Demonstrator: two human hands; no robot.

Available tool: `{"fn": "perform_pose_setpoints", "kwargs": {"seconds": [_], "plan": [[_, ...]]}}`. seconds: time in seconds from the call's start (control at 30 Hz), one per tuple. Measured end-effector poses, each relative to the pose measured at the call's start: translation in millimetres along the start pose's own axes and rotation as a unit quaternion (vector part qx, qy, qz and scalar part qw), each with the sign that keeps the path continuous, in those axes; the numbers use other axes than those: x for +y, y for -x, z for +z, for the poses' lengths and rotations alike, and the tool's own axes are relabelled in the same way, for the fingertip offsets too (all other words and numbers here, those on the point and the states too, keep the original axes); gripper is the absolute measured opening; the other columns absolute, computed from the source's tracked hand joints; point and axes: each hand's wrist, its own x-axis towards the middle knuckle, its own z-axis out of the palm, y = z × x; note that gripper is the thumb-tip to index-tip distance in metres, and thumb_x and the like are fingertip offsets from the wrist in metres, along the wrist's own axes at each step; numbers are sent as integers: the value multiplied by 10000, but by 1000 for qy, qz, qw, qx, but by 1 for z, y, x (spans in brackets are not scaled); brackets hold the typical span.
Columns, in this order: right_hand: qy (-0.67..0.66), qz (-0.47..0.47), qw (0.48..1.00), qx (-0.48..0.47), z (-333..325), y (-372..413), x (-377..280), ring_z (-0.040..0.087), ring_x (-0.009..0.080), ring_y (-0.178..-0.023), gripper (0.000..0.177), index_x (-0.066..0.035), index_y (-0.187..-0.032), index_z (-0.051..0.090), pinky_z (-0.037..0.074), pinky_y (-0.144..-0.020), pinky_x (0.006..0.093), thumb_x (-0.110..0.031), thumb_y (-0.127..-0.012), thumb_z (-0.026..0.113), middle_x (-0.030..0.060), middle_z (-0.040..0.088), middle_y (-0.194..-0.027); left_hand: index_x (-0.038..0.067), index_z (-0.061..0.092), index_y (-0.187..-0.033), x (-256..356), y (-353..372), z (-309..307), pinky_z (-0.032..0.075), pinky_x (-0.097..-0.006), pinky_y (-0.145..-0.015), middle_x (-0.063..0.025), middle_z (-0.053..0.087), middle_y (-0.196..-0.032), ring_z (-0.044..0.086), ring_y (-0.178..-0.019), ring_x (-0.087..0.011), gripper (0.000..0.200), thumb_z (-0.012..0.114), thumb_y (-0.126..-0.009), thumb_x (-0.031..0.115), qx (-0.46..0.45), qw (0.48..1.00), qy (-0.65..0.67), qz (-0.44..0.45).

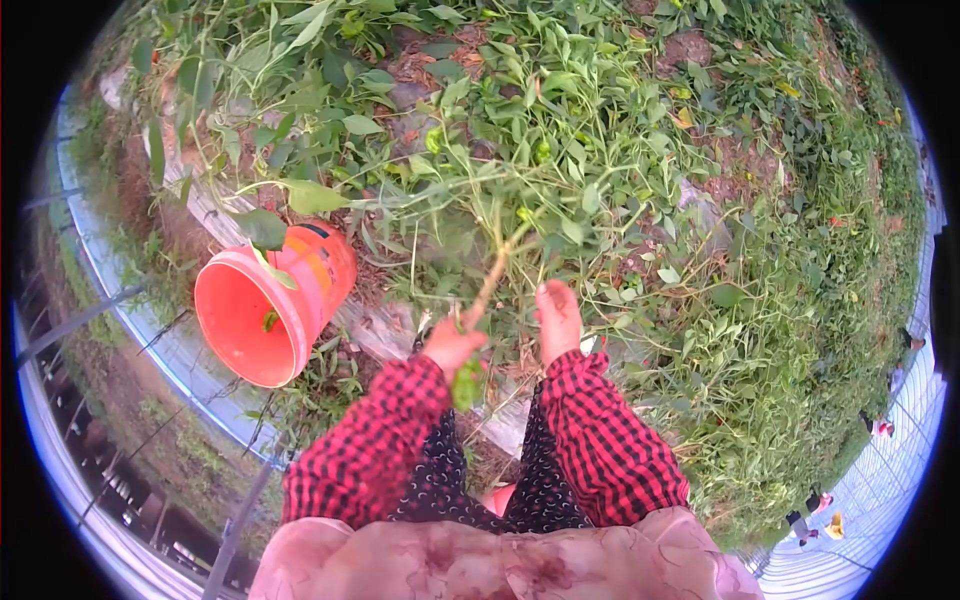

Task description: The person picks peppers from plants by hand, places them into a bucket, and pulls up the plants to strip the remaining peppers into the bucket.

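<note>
My left hand [454, 342] is closed around the lower end of a brown plant stem [493, 277], whose green leafy branches spread away from me. Just below that hand hang light-green peppers [466, 384], slightly blurred. My right hand [559, 322] is held up to the right of the stem, fingers extended and apart from it, with nothing visible in it. A few more green peppers [543, 151] show among the leaves ahead.
A red-orange bucket [325, 262] lies tilted on the left, its mouth toward me, with a small green piece inside. Dense leafy plants [640, 110] cover the ground ahead and right. Several people [812, 515] are far off at the right edge.
</note>
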Motion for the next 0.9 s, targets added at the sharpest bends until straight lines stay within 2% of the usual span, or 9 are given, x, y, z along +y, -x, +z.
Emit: {"fn": "perform_pose_setpoints", "kwargs": {"seconds": [0.17, 0.27, 0.37, 0.43, 0.5, 0.57, 0.63, 0.77, 0.9], "plan": [[293, -1, 953, 76, 2, -61, -16, 388, 331, -1098, 1050, -7, -1254, 146, 335, -908, 386, -375, -513, 793, 266, 316, -1229, 29, 334, -1123, -75, 29, 86, 409, -287, -314, -106, 521, -754, 531, -451, -171, 466, 552, -712, 12, -9, 986, 152, 65], [515, 35, 847, 124, 14, -48, -33, 384, 365, -1106, 1061, -32, -1269, 112, 339, -914, 386, -330, -510, 790, 289, 311, -1224, -3, 458, -1080, -122, 28, 139, 426, -288, -772, -147, 561, -963, 564, -825, -202, 366, 555, -727, 10, 37, 961, 104, 254], [565, -7, 813, 139, -17, -46, -33, 443, 396, -1029, 957, -77, -1277, 130, 387, -860, 384, -227, -551, 735, 280, 406, -1144, 2, 469, -1076, -104, 54, 150, 432, -286, -740, -124, 582, -914, 569, -803, -189, 365, 572, -728, 38, -122, 946, 224, 199], [584, -18, 801, 129, -55, -58, -35, 506, 394, -939, 926, -64, -1268, 170, 414, -815, 385, -227, -553, 734, 258, 510, -1016, 16, 486, -1068, -107, 68, 140, 463, -278, -654, -105, 587, -847, 578, -721, -183, 368, 598, -719, 52, -70, 954, -5, 290], [586, -77, 798, 117, -102, -61, -44, 533, 397, -881, 932, -67, -1283, 176, 424, -790, 390, -231, -554, 733, 253, 557, -906, 29, 520, -1009, -117, 73, 122, 468, -277, -507, -88, 581, -804, 574, -600, -164, 314, 613, -711, 54, -219, 971, 90, 39], [612, -110, 778, 96, -140, -42, -72, 573, 346, -791, 922, -73, -1300, 158, 465, -681, 374, -186, -580, 722, 245, 552, -939, 11, 533, -969, -102, 81, 88, 464, -274, -460, -86, 589, -776, 579, -552, -164, 255, 595, -721, 14, -215, 973, 77, 14], [554, -75, 826, 67, -198, -33, -83, 567, 328, -821, 884, -31, -1274, 224, 469, -692, 358, -237, -580, 731, 239, 544, -947, 21, 540, -893, -88, 86, 55, 451, -274, -418, -85, 579, -693, 571, -520, -169, 181, 598, -722, 31, -169, 984, 44, 28], [427, 57, 900, 67, -257, 45, -141, 486, 139, -463, 781, -33, -1258, 280, 364, -352, 254, -97, -614, 717, 109, 581, -758, 39, 505, -747, -65, 100, 0, 419, -266, -355, -84, 573, -644, 566, -501, -166, 84, 585, -721, 31, -100, 990, 15, 99], [290, 80, 950, 77, -296, 122, -167, 390, 103, -380, 823, -41, -1269, 276, 304, -342, 247, -87, -592, 743, 84, 578, -701, 63, 492, -701, -52, 125, -18, 394, -247, -337, -74, 556, -564, 551, -463, -163, 124, 615, -721, 69, -70, 987, 38, 143]]}}
